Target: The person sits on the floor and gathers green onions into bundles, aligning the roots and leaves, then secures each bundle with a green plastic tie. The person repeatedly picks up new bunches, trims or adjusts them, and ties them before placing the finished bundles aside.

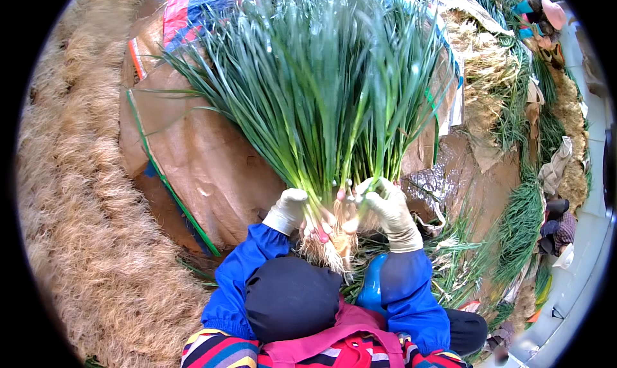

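Observation:
My left hand (288, 210), in a pale glove, is closed round the lower stems of a bunch of green onions (301, 170). Its pinkish-white bulbs (320, 230) and stringy roots (332, 258) hang toward me. In a matching glove, my right hand (389, 209) pinches a green onion stalk (370, 194) between thumb and fingers, its pale bulb (351, 225) pointing down toward the bunch. Beyond both hands, a broad pile of green onions (328, 69) fans away from me, leaves outward. The hands hide where the held stems meet the pile.
Brown sheeting (212, 146) with a green edge lies under the pile. Tan fibrous material (96, 185) banks up along the left. Loose leaves (453, 267) litter the ground at right, near more green onions (518, 228). Other people (561, 230) are at the far right.

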Tool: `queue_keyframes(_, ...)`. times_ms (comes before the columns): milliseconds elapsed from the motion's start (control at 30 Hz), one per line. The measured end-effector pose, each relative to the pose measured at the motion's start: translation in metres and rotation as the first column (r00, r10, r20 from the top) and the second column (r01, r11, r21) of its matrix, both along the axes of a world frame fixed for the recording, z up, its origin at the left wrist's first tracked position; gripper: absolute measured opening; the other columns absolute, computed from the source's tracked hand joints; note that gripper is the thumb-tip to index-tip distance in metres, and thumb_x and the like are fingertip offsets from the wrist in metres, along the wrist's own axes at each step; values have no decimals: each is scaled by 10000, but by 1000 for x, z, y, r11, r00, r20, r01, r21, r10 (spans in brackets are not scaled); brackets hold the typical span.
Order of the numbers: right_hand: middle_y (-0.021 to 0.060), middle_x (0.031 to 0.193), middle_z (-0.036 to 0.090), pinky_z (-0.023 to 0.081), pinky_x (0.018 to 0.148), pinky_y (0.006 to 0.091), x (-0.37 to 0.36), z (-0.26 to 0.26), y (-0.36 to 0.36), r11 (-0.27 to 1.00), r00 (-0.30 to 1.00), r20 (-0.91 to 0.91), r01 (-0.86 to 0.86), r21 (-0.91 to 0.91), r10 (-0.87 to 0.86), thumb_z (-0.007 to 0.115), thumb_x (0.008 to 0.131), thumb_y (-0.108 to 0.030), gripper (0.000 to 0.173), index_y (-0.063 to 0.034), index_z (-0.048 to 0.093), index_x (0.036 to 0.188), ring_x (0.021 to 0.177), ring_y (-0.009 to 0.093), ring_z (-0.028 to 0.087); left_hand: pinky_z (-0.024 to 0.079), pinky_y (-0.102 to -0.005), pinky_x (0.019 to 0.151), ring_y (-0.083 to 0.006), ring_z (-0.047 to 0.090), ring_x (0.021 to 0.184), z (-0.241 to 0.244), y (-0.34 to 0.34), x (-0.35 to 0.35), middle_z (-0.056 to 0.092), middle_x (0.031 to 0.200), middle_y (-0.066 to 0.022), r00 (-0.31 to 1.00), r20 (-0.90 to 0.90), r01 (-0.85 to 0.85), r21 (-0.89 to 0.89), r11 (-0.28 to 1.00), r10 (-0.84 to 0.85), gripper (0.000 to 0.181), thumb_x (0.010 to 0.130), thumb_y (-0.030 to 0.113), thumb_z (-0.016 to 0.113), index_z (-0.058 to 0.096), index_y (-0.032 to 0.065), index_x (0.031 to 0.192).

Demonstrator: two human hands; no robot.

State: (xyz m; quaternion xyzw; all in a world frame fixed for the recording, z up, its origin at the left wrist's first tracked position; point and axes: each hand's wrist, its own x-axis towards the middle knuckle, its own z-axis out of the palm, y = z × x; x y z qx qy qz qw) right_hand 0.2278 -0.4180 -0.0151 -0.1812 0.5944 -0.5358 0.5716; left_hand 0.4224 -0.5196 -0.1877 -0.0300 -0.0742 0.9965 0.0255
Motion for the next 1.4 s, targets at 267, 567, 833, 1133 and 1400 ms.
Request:
queue_keyframes(267,37,974,639,460,786,232,7,-17,-13,977,943,-309,-60,205,122,605,890,-99,261,7,596,1129,867,90,577,578,-449,475,-481,643,769,37,0,-3,506,1080,-452,997,46,-58,-10,998,58,690,787,250,552,332,-163,1294)
queue_keyframes(567,128,740,626,491,581,351,25,-25,-36,986,602,-785,-23,166,146,597,892,-146,115,-35,603,919,618,250,614,571,-370,499,-444,657,698,8,8,7,529,1056,-449,986,156,-18,-207,978,51,692,831,351,495,458,-294,1082)
queue_keyframes(833,118,707,596,505,588,385,30,-21,-50,808,-105,-891,-384,447,442,604,681,-143,119,-69,577,770,663,284,633,557,-401,417,-451,651,624,21,12,26,476,1038,-507,971,237,48,-118,992,-19,703,818,411,500,482,-246,1068)
queue_keyframes(1133,-10,656,576,414,472,202,49,-74,-26,963,959,104,256,78,-263,508,972,-227,219,-70,569,833,531,60,513,481,-651,791,-401,550,1013,74,14,4,556,1096,-185,936,243,-231,-118,966,254,577,692,407,645,554,38,1127)
queue_keyframes(1400,43,769,634,482,582,305,-14,-23,-75,979,439,-886,66,195,147,720,793,-347,516,-94,568,1217,634,182,593,458,-648,869,-372,502,1103,72,13,3,509,1151,-139,957,153,-231,-106,967,245,599,696,418,671,536,72,1166)
